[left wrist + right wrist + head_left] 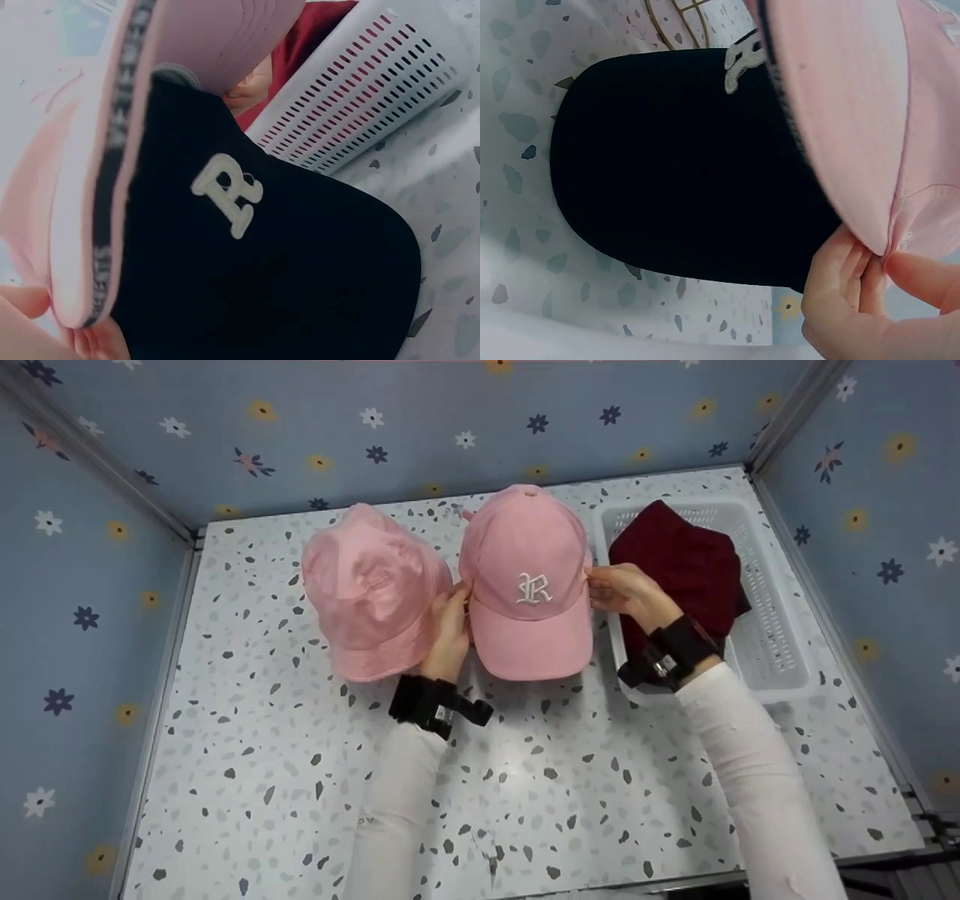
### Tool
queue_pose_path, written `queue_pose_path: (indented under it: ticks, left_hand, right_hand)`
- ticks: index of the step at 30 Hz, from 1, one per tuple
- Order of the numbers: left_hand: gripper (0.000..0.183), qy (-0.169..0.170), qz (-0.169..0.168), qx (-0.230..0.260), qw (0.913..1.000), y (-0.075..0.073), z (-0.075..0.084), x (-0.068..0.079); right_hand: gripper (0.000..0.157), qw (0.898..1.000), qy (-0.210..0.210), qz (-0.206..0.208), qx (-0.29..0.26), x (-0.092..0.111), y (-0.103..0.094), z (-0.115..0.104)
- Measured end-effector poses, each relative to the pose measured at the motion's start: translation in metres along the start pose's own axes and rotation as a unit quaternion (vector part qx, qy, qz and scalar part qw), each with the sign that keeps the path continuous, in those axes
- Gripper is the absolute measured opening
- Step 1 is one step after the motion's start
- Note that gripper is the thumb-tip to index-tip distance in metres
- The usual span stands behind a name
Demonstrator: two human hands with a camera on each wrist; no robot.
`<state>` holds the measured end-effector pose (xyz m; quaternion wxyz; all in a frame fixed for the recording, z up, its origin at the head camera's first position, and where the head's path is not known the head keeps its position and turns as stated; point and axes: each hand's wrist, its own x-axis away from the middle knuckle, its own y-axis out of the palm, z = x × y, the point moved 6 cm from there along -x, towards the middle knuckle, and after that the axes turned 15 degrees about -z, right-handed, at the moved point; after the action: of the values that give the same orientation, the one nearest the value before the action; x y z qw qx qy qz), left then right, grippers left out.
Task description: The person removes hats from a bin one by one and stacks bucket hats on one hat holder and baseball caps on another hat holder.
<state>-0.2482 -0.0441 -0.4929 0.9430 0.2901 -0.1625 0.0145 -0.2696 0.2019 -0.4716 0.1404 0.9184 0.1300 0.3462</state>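
A pink baseball cap (521, 544) with a white embroidered letter R faces me, brim towards me. My left hand (450, 622) pinches its left edge and my right hand (626, 589) pinches its right edge. In the left wrist view a black brim (300, 247) with a pale letter R lies beneath the pink cap; the head view hides it. In the right wrist view my thumb and fingers (919, 277) nip the pink cap's edge near the brim corner. Beside my left hand rests a pink bucket hat (367, 577).
A white perforated basket (806, 675) stands at the right with a dark red hat (675, 559) in it, under my right forearm. A gold wire piece (660, 22) shows past the black brim. Flower-patterned panels (420, 435) enclose the speckled table (247, 750).
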Motion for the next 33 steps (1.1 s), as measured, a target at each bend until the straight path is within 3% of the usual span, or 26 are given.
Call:
queue_pose_path:
  ticks: [3,6,8,11,13,15,18,20,23,25,28,33]
  left_hand:
    - [0.03,0.019,0.013,-0.06,0.9979,0.002,0.005,0.011]
    - [0.036,0.052,0.026,-0.123,0.9907,0.007,0.01,0.023]
    - [0.036,0.089,0.034,-0.169,0.981,0.012,0.014,0.033]
    - [0.03,0.168,0.047,-0.244,0.9542,0.022,0.021,0.049]
    - [0.027,0.229,0.048,-0.286,0.9293,0.032,0.024,0.06]
    - [0.024,0.292,0.038,-0.313,0.903,0.043,0.026,0.072]
    - [0.021,0.355,0.015,-0.354,0.8654,0.062,0.023,0.089]
    - [0.019,0.382,-0.011,-0.362,0.8502,0.074,0.019,0.098]
    - [0.019,0.396,-0.058,-0.361,0.842,0.092,0.01,0.106]
    - [0.019,0.398,-0.091,-0.343,0.8459,0.101,0.002,0.109]
    - [0.019,0.395,-0.122,-0.342,0.8439,0.113,-0.011,0.11]
    - [0.019,0.387,-0.183,-0.346,0.8349,0.132,-0.034,0.112]
  right_hand:
    - [0.011,0.999,-0.018,0.002,0.037,0.009,-0.002,-0.004]
    - [0.03,0.992,-0.051,0.009,0.115,0.021,-0.003,-0.012]
    - [0.039,0.982,-0.078,0.025,0.17,0.029,-0.004,-0.018]
    - [0.041,0.967,-0.11,0.051,0.222,0.041,-0.006,-0.027]
    - [0.039,0.959,-0.131,0.061,0.246,0.048,-0.007,-0.032]
    - [0.037,0.951,-0.15,0.064,0.262,0.056,-0.008,-0.037]
    - [0.03,0.945,-0.185,0.056,0.265,0.066,-0.009,-0.042]
    - [0.025,0.942,-0.208,0.047,0.258,0.071,-0.011,-0.045]
    - [0.018,0.939,-0.246,0.026,0.238,0.078,-0.015,-0.048]
    - [0.017,0.935,-0.271,0.01,0.229,0.082,-0.018,-0.05]
    - [0.016,0.925,-0.308,-0.009,0.222,0.087,-0.023,-0.054]
    - [0.011,0.905,-0.341,0.009,0.255,0.092,-0.035,-0.061]
